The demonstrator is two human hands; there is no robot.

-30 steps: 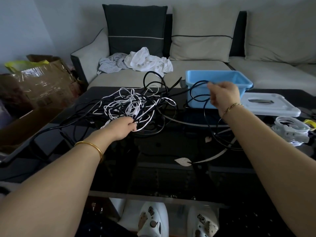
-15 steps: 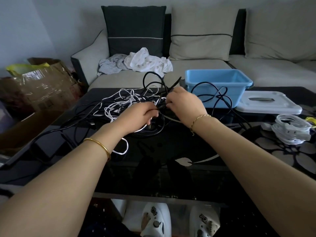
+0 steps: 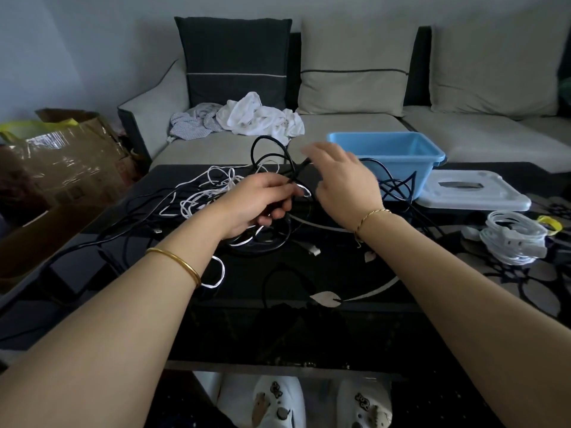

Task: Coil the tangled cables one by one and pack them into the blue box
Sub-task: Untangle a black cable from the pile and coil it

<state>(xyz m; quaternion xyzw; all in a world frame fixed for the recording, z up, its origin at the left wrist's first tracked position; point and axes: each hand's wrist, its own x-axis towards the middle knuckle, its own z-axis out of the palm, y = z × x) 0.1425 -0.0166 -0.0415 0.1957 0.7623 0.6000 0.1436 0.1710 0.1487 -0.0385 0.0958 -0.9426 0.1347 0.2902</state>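
Head view.

- Left hand (image 3: 262,202): fingers curled round black strands at the near right edge of the tangled cables (image 3: 216,193), mid worktop (image 3: 309,279).
- Right hand (image 3: 343,180): raised just right of it, blurred, fingers loosely spread, grasping nothing discernible.
- Blue box (image 3: 432,168): far right of the tangle, black loops against its near wall.
- White lid (image 3: 469,193): right of the box.
- Coiled white bundle (image 3: 513,239): near right.
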